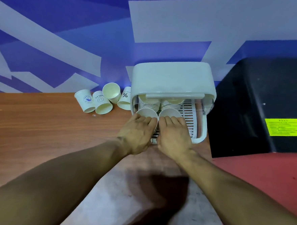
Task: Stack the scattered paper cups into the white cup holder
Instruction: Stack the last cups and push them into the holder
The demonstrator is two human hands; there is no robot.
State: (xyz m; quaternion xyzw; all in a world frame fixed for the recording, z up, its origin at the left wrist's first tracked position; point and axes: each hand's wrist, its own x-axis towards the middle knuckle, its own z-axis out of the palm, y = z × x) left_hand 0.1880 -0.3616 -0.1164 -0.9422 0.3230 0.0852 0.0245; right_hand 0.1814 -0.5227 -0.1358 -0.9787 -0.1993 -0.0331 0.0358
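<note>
The white cup holder (173, 79) stands at the wooden table's right end, its lid raised over a slatted tray (190, 115). Two stacks of paper cups (170, 103) lie inside under the lid. My left hand (136, 131) grips a paper cup (147, 112) at the tray's front left. Beside it my right hand (173, 133) grips a second paper cup (169, 112). Both cups show their open mouths toward me. Several loose cups (102, 102) lie on their sides left of the holder, against the wall.
The wooden table (46, 122) stretches left. A black bin-like object (261, 102) with a yellow label (285, 126) stands right of the holder. A blue and white wall is behind. Grey and red floor lies below.
</note>
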